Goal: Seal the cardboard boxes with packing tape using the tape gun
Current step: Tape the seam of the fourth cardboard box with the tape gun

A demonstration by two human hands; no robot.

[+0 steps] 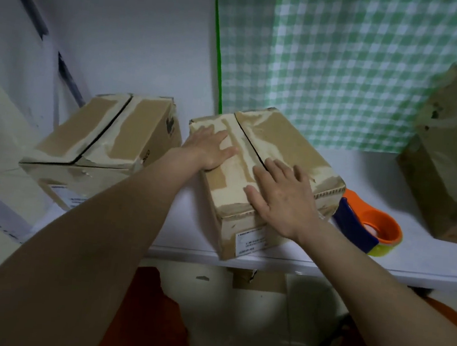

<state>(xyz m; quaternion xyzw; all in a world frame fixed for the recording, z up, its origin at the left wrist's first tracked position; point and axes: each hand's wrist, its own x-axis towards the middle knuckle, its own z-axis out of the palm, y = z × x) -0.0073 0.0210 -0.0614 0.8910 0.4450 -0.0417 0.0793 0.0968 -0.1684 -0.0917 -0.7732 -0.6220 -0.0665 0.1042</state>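
Note:
A cardboard box [286,139] with torn paper patches sits in the middle of the white table [380,262], its two top flaps closed with a dark seam between them. My left hand [210,148] lies flat on the left flap, fingers spread. My right hand [283,197] presses flat on the near right part of the top, across the seam. An orange and blue tape gun [370,228] with a yellowish tape roll lies on the table just right of the box, held by neither hand.
A second cardboard box [99,138] with a gaping top seam stands to the left. A third box [452,155] stands at the far right. A green checked curtain [344,58] hangs behind. The table's front edge runs just below the middle box.

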